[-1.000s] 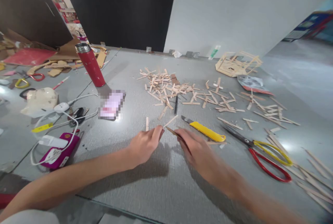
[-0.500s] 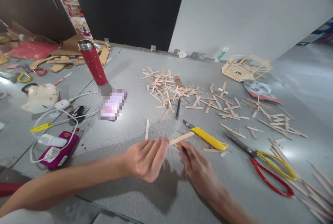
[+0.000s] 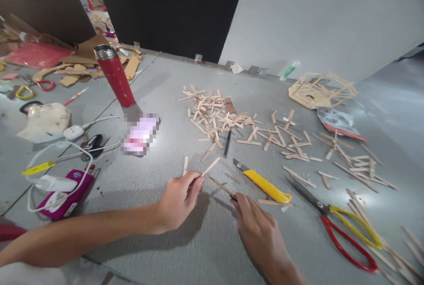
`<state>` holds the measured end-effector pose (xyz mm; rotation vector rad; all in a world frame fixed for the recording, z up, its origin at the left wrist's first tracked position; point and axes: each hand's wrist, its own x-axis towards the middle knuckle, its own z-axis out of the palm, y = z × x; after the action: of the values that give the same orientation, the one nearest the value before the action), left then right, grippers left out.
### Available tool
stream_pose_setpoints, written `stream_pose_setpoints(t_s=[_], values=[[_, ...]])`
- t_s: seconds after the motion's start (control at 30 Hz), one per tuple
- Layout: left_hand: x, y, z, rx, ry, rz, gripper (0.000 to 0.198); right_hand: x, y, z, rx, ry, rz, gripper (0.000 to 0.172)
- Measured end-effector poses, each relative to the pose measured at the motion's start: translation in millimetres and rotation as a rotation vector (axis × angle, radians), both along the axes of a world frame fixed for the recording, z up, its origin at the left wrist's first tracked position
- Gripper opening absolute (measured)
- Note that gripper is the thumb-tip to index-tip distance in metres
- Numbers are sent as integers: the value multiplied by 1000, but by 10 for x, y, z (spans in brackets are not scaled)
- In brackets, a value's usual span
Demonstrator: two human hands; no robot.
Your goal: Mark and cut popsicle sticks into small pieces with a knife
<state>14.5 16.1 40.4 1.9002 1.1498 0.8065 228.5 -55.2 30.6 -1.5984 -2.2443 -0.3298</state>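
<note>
- So, left side of frame: red flask [image 3: 115, 77] upright, phone [image 3: 141, 135] lying below it. Both apart from the hands.
- Lower left of centre: left hand [image 3: 180, 199] closed in a pinch, thumb and fingers on the lower end of a small wooden stick [image 3: 211, 166].
- Just above that hand: loose stick [image 3: 186, 166] on the grey table [image 3: 212, 263]. Looks flat and light; I'd lift it by its long edges.
- Frame centre: the pinched stick sits here, off the table, free end angled to upper right. Should be very light, stiff lengthwise, prone to splitting or snapping if bent. Bare wood, so probably not slippery. Best hold: flat faces near one end, short overhang to limit flex.
- Above centre: stick pile [image 3: 215, 113], loose and tangled; likely shifts when one is pulled.
- Just right of the pinched stick: slim brown tool [image 3: 222, 187], tip toward it, no clear contact. Looks rigid, exact type unclear. Grip the rear, keep skin off the tip.
- Lower right of centre: right hand [image 3: 260, 234] curled around that tool's rear end; finger detail hidden.
- Right: yellow cutter [image 3: 266, 185] flat, blade toward upper left. Take it by the ribbed handle.
</note>
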Motion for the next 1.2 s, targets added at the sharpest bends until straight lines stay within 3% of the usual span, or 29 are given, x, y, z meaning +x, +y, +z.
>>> stream_pose_setpoints(t_s=[0.1, 0.2, 0.3, 0.47, 0.67, 0.87, 1.0, 1.2], values=[[39, 50, -9, -226, -105, -3, 36, 27, -14, 22, 2, -44, -32, 33], [67, 88, -2, -346, -162, -30, 37, 54, -18, 30, -4, -61, -22, 34], [87, 115, -22, -400, -158, -71, 39, 58, -12, 30, -2, -56, 19, 23], [106, 153, -57, -414, -84, -179, 41, -10, -25, 28, -56, -96, 46, 33], [119, 208, -7, -413, 22, -278, 34, 18, 47, 160, -477, -101, -60, 21], [110, 271, 5, -493, 33, -335, 29, 62, 285, 309, -732, 131, 3, 21], [101, 305, -11, -487, 46, -332, 29, 35, 534, 375, -892, 225, 18, 27], [93, 301, -16, -469, 42, -341, 30, 123, 1005, 552, -1217, 104, 113, 35]])
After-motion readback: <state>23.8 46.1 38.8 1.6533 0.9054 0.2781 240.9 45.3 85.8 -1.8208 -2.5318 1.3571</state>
